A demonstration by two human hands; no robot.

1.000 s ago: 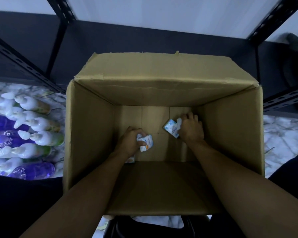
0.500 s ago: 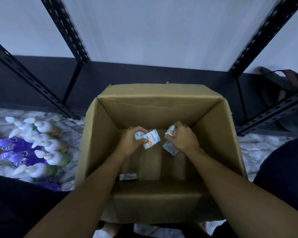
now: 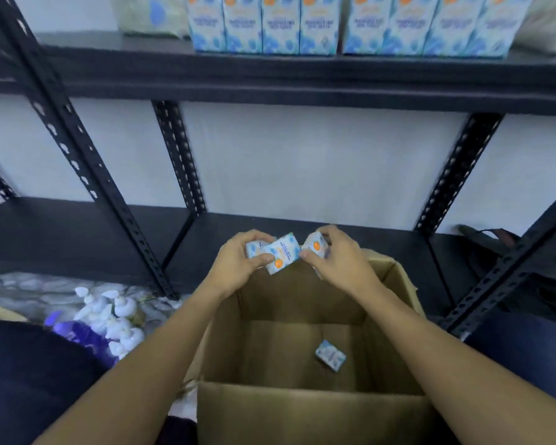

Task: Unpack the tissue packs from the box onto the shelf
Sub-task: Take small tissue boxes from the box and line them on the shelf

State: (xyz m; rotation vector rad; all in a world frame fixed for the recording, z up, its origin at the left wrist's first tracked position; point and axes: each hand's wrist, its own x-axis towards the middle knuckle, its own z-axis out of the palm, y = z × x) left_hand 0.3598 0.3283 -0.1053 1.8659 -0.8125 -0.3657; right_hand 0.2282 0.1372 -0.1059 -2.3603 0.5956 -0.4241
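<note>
A: Head view, fast. What have I got?

B: My left hand (image 3: 238, 261) grips tissue packs (image 3: 281, 256), fingers curled round them; my right hand (image 3: 334, 261) pinches another pack (image 3: 315, 245). Both sit above the far rim of the box (image 3: 302, 412), packs nearly touching at the middle.

A: Where's the target from there?

B: The upper shelf (image 3: 270, 64) lies far and up, straight ahead. A row of packs (image 3: 344, 24) already stands on it, tight, long axis upright. The middle pack in my left hand lies tilted, long axis slanting far-right, so I'd guess it needs turning upright.

A: Room?

B: Open stretch on the shelf left of the row, near a blurry bag (image 3: 148, 16). The uprights (image 3: 177, 155) stand off my line. The lower shelf (image 3: 77, 232) is nearer, just beyond the box.

A: Left over?

B: One pack (image 3: 330, 355) on the box floor, right of centre, nearer my right hand.
</note>
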